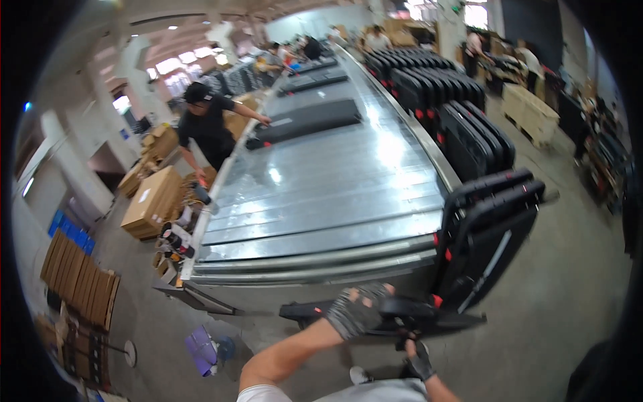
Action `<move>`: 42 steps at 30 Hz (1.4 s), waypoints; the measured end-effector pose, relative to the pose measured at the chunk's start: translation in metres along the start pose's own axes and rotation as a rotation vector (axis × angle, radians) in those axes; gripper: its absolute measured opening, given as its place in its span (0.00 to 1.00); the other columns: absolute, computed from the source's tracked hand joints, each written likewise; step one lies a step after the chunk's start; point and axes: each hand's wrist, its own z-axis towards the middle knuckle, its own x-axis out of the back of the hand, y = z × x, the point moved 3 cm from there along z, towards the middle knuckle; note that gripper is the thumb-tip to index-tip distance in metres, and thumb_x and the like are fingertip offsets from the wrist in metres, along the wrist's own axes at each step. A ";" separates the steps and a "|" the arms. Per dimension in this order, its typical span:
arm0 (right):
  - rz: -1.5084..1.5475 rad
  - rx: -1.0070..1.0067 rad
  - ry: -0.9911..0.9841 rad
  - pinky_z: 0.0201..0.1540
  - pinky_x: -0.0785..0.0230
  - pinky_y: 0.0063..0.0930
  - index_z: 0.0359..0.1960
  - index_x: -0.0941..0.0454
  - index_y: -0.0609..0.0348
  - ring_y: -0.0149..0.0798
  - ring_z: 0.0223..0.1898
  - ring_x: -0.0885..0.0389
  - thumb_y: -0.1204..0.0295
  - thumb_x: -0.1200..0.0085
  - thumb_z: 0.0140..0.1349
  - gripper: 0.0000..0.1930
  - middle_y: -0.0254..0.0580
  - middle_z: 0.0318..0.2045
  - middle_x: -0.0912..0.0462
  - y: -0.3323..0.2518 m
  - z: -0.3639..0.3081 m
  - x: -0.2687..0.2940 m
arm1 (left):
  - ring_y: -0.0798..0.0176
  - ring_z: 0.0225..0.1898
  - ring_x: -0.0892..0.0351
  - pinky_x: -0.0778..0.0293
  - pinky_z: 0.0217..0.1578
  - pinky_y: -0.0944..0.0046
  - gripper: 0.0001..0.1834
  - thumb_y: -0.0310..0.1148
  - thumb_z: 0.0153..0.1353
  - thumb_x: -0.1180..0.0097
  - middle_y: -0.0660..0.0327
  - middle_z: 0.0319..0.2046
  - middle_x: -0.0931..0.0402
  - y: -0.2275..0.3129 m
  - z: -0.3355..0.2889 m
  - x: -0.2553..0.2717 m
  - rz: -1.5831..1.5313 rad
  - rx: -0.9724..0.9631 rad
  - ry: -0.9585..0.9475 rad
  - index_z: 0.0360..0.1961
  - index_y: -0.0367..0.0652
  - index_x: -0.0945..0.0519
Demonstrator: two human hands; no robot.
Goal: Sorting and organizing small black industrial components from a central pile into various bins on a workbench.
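Observation:
In front of me, at the near end of a metal roller conveyor (321, 174), a long flat black panel (442, 320) with red pieces is held on its edge. My left hand (358, 309), in a grey glove with bare fingertips, is closed over the panel's top edge near its middle. Lower and to the right, my right hand (420, 362), gloved too, has its fingers closed around a dark part at the panel's underside; the exact grip is partly hidden. Similar black panels (492, 234) lean upright against the conveyor's right corner, beside the held one.
Several black panels (462, 137) stand in rows along the conveyor's right side. Another panel (308, 124) lies on the conveyor, touched by a co-worker (207, 124) at the left. Cardboard boxes (153, 201), a purple bag (201, 350) and a pale crate (529, 114) stand around.

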 end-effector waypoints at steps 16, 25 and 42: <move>-1.330 -0.210 -0.202 0.53 0.34 0.44 0.48 0.28 0.55 0.57 0.49 0.27 0.62 0.45 0.44 0.26 0.56 0.48 0.26 0.231 0.099 0.124 | 0.50 0.44 0.25 0.28 0.41 0.50 0.17 0.27 0.45 0.46 0.55 0.37 0.25 -0.177 -0.217 0.044 0.274 0.622 -0.641 0.40 0.48 0.22; -1.332 -0.269 -0.655 0.45 0.28 0.46 0.33 0.22 0.54 0.55 0.41 0.21 0.67 0.46 0.43 0.13 0.52 0.35 0.20 0.246 0.165 0.038 | 0.51 0.41 0.24 0.27 0.43 0.54 0.15 0.28 0.46 0.45 0.57 0.35 0.24 -0.254 -0.357 0.036 0.245 0.755 -0.570 0.38 0.46 0.21; -1.551 0.232 -0.715 0.30 0.27 0.42 0.23 0.23 0.66 0.55 0.25 0.20 0.28 0.47 0.40 0.42 0.57 0.17 0.24 -0.222 0.400 -0.277 | 0.44 0.45 0.24 0.28 0.44 0.49 0.14 0.36 0.53 0.48 0.52 0.42 0.23 -0.617 -0.441 0.339 0.204 1.061 -0.505 0.43 0.49 0.24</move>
